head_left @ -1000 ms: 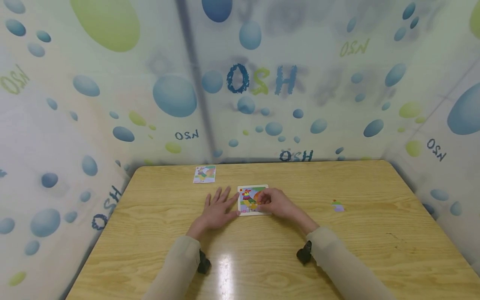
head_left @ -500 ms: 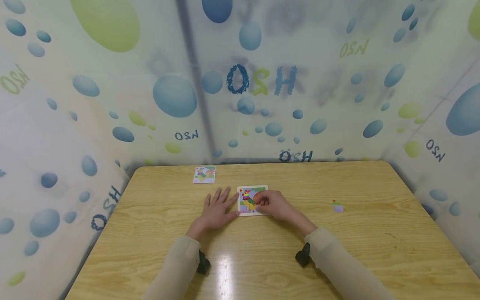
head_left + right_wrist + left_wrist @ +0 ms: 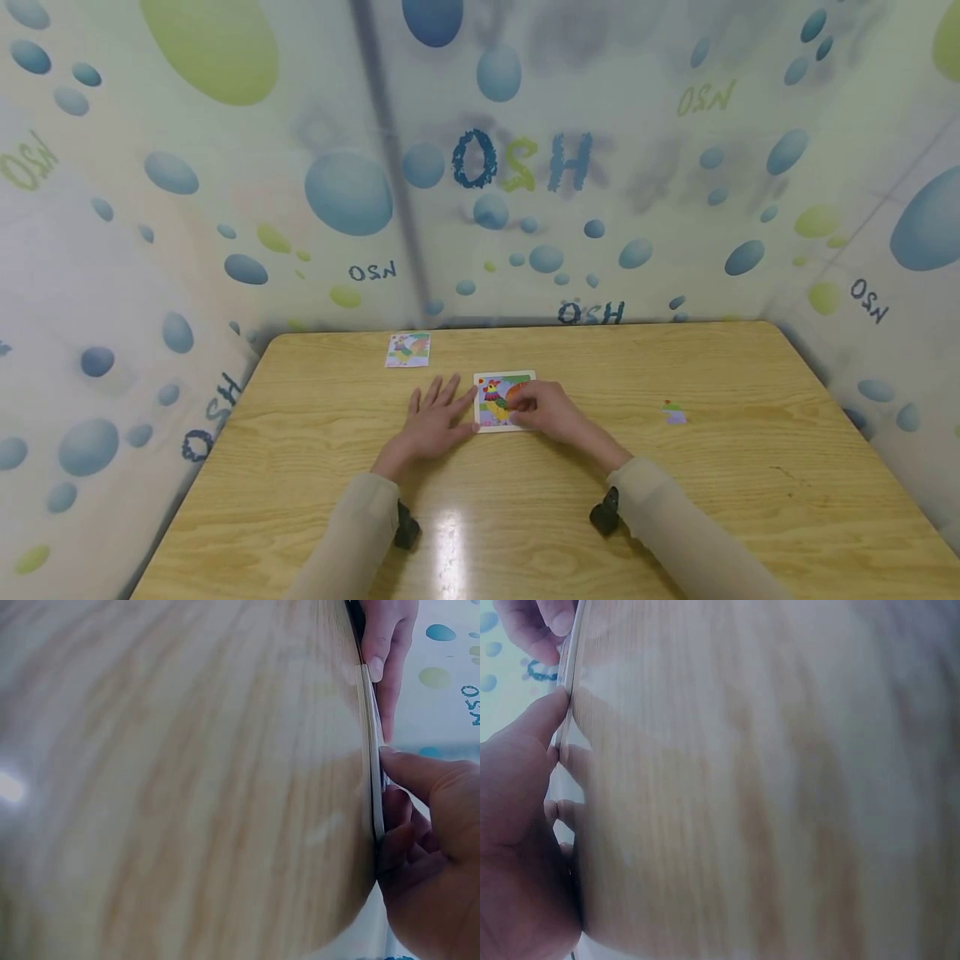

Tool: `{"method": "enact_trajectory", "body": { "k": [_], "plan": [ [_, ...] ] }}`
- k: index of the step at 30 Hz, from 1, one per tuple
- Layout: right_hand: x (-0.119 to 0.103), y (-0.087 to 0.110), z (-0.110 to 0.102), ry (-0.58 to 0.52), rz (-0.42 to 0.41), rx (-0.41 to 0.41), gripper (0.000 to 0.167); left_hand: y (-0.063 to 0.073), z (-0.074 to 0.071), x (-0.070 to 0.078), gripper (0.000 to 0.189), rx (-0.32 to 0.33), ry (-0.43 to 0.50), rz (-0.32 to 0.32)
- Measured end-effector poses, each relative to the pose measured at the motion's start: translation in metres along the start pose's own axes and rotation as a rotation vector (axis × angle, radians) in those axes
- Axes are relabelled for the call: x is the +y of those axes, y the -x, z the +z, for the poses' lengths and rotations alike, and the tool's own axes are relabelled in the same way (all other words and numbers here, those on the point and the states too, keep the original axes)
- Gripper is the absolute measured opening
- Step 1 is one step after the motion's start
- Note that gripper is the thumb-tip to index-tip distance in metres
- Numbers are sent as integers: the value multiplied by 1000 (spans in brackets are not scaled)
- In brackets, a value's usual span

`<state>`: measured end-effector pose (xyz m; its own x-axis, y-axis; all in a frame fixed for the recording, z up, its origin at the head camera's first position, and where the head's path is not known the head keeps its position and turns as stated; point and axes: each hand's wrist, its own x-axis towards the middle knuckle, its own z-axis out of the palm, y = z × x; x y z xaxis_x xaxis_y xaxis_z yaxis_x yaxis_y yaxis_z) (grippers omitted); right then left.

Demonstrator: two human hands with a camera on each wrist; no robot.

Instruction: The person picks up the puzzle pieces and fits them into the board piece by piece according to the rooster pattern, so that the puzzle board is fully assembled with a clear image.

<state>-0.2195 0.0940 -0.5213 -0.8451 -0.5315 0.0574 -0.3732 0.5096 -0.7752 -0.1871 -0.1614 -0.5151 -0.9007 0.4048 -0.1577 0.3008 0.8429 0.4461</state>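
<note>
A jigsaw puzzle (image 3: 491,403) in a white frame, with a bright rooster picture, lies flat on the wooden table. Spread out on the tabletop, my left hand (image 3: 433,423) touches the frame's left edge with thumb and index finger. My right hand (image 3: 551,410) is over the puzzle's right half, its fingers curled and pinching at a piece they largely hide. In the right wrist view, the right thumb (image 3: 420,774) points down onto the puzzle. Farther right lies a loose puzzle piece (image 3: 675,412), green and lilac.
A paler rooster picture card (image 3: 408,350) lies near the table's back edge, left of the puzzle. Patterned cloth walls (image 3: 637,208) rise behind and on both sides of the table (image 3: 300,467).
My right hand has shifted slightly left and down over the puzzle, showing more of the orange tail. My left hand holds its place at the frame.
</note>
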Motion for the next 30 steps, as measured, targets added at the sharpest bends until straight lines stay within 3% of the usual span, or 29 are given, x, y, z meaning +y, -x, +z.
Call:
{"method": "enact_trajectory", "body": {
  "k": [8,21,25,30],
  "plan": [
    [-1,-1,-2,72,-42,-50,17,0,-1,-1,66,0,-3,3],
    [-2,1,-2,58,-61,-81,18,0,0,-2,66,0,-25,3],
    [1,7,-10,2,-36,-44,19,0,0,-1,66,6,-21,7],
    [14,26,-39,-28,42,72,24,-1,1,-2,66,10,-17,11]
  ]
}}
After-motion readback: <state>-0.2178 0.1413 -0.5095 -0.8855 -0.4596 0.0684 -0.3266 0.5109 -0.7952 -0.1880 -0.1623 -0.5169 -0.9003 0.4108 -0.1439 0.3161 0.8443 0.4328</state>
